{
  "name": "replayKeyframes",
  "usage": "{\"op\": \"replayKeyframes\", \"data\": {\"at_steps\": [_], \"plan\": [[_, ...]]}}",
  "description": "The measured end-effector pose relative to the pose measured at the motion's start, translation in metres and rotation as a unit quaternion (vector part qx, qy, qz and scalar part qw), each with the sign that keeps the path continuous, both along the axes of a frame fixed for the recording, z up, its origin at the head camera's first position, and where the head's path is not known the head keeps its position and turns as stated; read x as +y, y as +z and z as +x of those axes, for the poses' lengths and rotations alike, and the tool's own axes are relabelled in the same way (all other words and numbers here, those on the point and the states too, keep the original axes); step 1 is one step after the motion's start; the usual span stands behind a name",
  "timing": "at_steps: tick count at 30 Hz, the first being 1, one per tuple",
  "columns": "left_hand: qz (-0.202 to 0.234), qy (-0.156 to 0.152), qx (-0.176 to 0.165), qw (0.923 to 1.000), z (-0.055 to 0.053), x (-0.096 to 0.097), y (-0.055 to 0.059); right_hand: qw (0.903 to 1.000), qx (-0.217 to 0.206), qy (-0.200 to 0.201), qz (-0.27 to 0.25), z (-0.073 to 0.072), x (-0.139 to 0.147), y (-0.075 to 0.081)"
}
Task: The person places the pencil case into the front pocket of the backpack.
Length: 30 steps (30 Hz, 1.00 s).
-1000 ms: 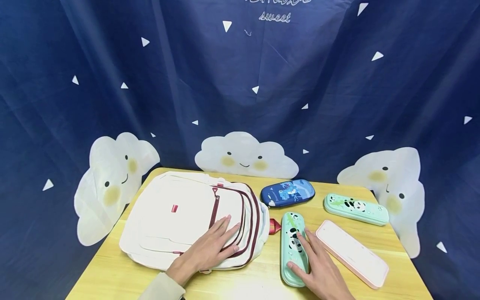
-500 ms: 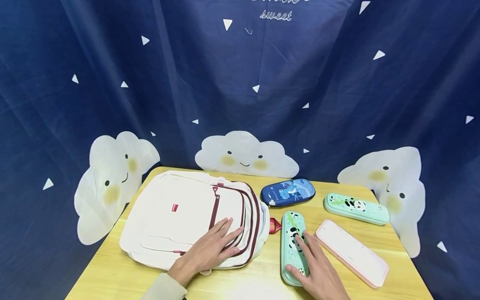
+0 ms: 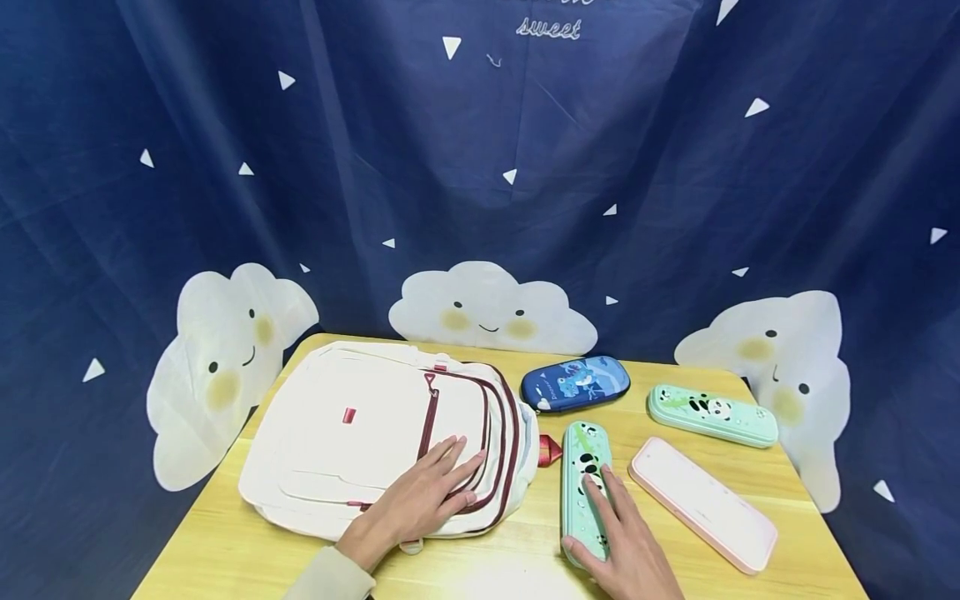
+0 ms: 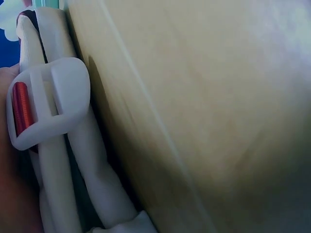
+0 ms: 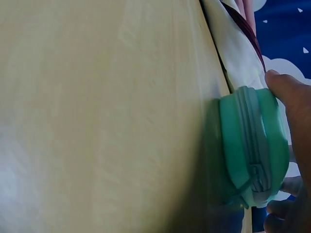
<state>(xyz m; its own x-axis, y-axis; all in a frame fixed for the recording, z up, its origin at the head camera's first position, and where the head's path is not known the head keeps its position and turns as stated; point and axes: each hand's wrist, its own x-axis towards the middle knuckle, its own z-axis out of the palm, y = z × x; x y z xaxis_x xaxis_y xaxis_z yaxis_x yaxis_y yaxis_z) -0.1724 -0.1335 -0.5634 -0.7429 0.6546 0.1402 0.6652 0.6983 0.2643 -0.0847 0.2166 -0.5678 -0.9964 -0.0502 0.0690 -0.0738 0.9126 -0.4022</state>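
A white backpack [image 3: 337, 450] with maroon zips lies flat on the left of the table. My left hand [image 3: 416, 500] rests on its front pocket with the fingers spread and straight. To the right of the bag lies a mint-green pencil case [image 3: 579, 521] with a panda print. Across it lies my right hand [image 3: 626, 542], thumb at the left edge and long fingers over the top near the panda. In the right wrist view the pencil case's zipped side [image 5: 255, 145] faces the camera, with the thumb [image 5: 284, 90] at its upper edge.
A blue dinosaur pencil case [image 3: 576, 383] lies at the back. Further right are a second mint panda case [image 3: 712, 415] and a pink-and-white case [image 3: 705, 504]. The left wrist view shows a white strap buckle [image 4: 73, 87] beside the wooden table [image 4: 204, 107].
My right hand has shifted slightly left over the pencil case, bringing the thumb to its left edge. The left hand stays on the backpack.
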Motion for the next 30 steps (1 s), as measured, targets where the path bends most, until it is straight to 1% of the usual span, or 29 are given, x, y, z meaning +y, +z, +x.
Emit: {"op": "replayKeyframes", "data": {"at_steps": [3,8,15,18,23,27,30], "plan": [[0.000,-0.002,0.004,1.0000,0.0001,0.0003,-0.0009,1.0000,-0.001,-0.001,-0.003,0.0012,-0.0023,-0.0008],[-0.002,-0.006,0.014,0.9999,0.0003,0.0008,-0.0017,1.0000,0.008,-0.002,-0.001,0.0030,-0.0045,-0.0025],[-0.011,-0.012,0.023,0.9996,-0.0003,0.0008,-0.0014,1.0000,0.005,-0.006,-0.002,0.0037,-0.0049,-0.0030],[-0.013,-0.015,0.022,0.9996,-0.0010,0.0008,-0.0015,0.9999,0.000,-0.009,-0.006,0.0040,-0.0051,-0.0028],[0.002,-0.021,0.015,0.9997,-0.0019,-0.0002,0.0004,0.9999,-0.001,-0.012,-0.011,0.0032,-0.0056,-0.0042],[0.012,-0.029,0.029,0.9991,-0.0021,-0.0005,0.0023,0.9999,0.001,-0.012,-0.012,0.0031,-0.0053,-0.0063],[0.022,-0.032,0.033,0.9987,-0.0024,-0.0004,0.0027,0.9997,-0.011,-0.015,-0.014,0.0030,-0.0051,-0.0062]]}}
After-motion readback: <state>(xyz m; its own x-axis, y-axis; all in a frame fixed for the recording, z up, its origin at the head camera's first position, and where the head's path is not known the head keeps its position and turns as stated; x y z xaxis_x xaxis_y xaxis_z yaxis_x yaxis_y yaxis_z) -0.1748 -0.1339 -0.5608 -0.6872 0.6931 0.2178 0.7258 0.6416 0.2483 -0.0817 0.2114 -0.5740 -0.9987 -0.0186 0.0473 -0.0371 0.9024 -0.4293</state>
